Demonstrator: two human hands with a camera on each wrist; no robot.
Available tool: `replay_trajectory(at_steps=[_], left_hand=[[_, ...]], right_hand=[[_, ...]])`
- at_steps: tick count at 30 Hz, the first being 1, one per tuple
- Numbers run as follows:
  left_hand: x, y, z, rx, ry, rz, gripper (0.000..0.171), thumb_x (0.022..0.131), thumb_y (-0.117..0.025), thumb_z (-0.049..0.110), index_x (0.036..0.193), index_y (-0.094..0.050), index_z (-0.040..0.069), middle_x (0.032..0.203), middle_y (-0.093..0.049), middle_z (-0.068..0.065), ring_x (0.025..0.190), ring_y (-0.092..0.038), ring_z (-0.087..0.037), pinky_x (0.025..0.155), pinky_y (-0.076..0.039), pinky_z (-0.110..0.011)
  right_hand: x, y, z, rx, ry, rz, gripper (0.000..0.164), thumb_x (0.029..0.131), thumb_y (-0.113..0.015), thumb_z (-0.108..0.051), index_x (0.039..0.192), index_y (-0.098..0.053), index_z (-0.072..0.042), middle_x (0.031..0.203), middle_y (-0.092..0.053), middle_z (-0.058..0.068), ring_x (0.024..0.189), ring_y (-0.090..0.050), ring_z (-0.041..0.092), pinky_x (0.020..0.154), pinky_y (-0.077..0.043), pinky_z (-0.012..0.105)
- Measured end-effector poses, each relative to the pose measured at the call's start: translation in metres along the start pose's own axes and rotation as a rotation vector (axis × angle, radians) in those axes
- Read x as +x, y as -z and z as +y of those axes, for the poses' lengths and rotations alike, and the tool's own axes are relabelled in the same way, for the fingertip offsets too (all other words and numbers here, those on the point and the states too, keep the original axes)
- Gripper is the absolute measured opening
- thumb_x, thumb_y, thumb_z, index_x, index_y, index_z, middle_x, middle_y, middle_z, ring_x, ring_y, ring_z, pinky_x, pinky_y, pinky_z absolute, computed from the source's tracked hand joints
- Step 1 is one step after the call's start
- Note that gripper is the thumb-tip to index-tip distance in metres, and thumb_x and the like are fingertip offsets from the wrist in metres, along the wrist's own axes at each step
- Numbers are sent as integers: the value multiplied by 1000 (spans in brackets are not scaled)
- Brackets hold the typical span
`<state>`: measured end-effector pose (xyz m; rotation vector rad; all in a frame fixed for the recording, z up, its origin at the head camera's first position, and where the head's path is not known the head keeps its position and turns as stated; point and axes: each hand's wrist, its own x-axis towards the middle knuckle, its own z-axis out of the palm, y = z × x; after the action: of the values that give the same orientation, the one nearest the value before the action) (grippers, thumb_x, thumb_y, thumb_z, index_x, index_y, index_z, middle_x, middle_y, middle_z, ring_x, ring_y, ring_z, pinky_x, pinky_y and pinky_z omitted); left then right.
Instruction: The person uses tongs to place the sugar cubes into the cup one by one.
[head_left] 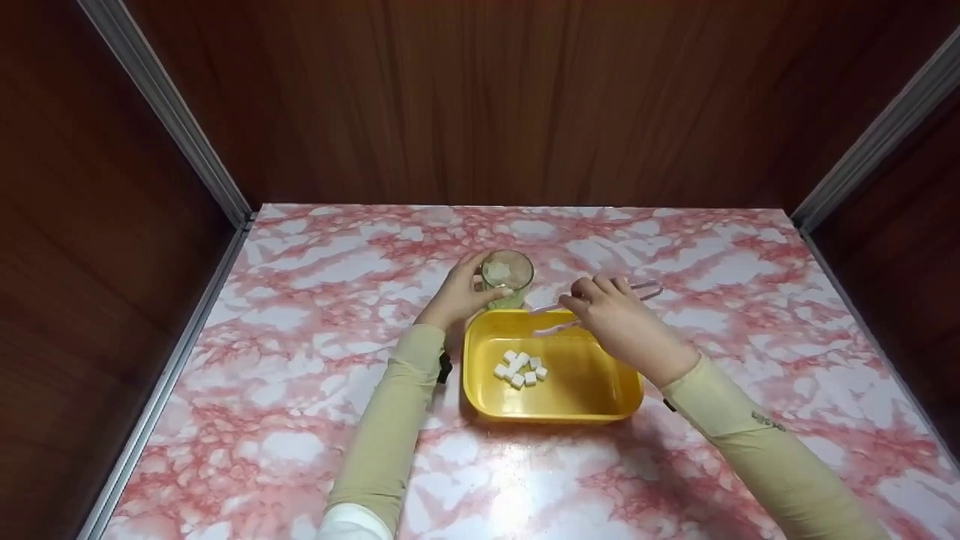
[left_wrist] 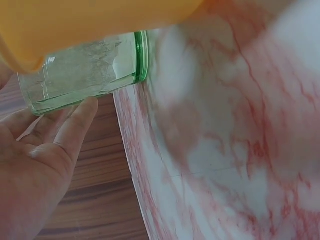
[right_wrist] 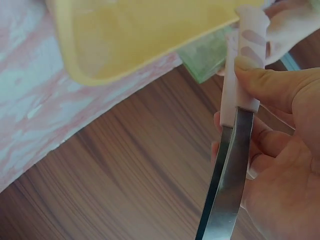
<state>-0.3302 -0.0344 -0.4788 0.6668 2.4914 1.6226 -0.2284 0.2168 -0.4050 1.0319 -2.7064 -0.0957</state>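
A green-tinted glass (head_left: 508, 268) stands upright just behind a yellow plastic basin (head_left: 551, 415). My left hand (head_left: 452, 298) grips it from the left, thumb on the near side and fingers round the far side. In the left wrist view, fingertips lie along the glass wall (left_wrist: 85, 70). With my right hand (head_left: 622, 322) I hold metal tongs (right_wrist: 231, 175) with pale pink tips, thumb on one arm and fingers on the other. Their tips point left over the basin's back edge, apart and with nothing between them. Several small white cubes (head_left: 517, 369) lie inside the basin, left of its middle.
The table (head_left: 300, 442) has a red-and-white marbled top. Dark wood-grain panels (head_left: 480, 105) rise behind it and at both sides, with grey metal posts (head_left: 180, 120) at the corners.
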Motion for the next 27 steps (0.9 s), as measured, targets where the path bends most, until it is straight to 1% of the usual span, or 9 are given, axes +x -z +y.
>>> replay_trajectory(at_steps=[4, 8, 12, 15, 20, 23, 27], left_hand=[[0, 1, 1, 40, 10, -12, 77, 84, -75, 22, 148, -33, 9, 141, -39, -15, 120, -48, -31, 93, -46, -31], [-1, 2, 3, 65, 27, -23, 78, 85, -74, 22, 149, -31, 11, 146, -35, -13, 122, -47, -32, 93, -45, -30], [-2, 3, 4, 78, 35, -35, 78, 86, -73, 24, 150, -31, 12, 148, -35, -12, 125, -45, -31, 95, -44, -31], [-2, 3, 5, 98, 35, -44, 77, 86, -73, 25, 149, -31, 12, 146, -38, -11, 125, -44, -31, 97, -42, -33], [-1, 4, 6, 127, 29, -52, 75, 87, -72, 24, 149, -32, 10, 145, -39, -9, 128, -42, -30, 101, -39, -36], [-1, 4, 7, 120, 33, -54, 76, 87, -72, 25, 149, -32, 9, 145, -39, -7, 129, -41, -29, 100, -39, -35], [-1, 4, 7, 108, 43, -51, 78, 85, -74, 29, 149, -32, 12, 145, -39, -6, 129, -40, -28, 100, -40, -35]], right_hand=[[-9, -5, -3, 5, 13, -32, 40, 82, -73, -2, 121, -63, -7, 111, -54, 11, 101, -46, 30, 85, -42, 49], [-18, -9, -4, 7, 43, -46, 42, 80, -77, -5, 120, -64, -8, 110, -54, 10, 102, -47, 29, 85, -44, 48], [-26, -12, -5, 27, 56, -50, 40, 79, -77, -4, 117, -67, -8, 108, -56, 9, 101, -50, 28, 87, -45, 49], [-30, -15, -6, 40, 62, -59, 38, 79, -77, -4, 115, -68, -9, 106, -56, 8, 99, -51, 27, 85, -45, 47], [-33, -20, -9, 46, 65, -88, 38, 79, -76, 0, 115, -68, -9, 106, -56, 6, 99, -51, 26, 83, -45, 44], [-33, -22, -12, 51, 69, -96, 39, 78, -76, 2, 115, -69, -9, 108, -56, 7, 101, -51, 26, 84, -45, 45], [-33, -24, -15, 55, 81, -96, 38, 78, -76, 2, 115, -69, -9, 107, -57, 7, 102, -51, 28, 86, -45, 46]])
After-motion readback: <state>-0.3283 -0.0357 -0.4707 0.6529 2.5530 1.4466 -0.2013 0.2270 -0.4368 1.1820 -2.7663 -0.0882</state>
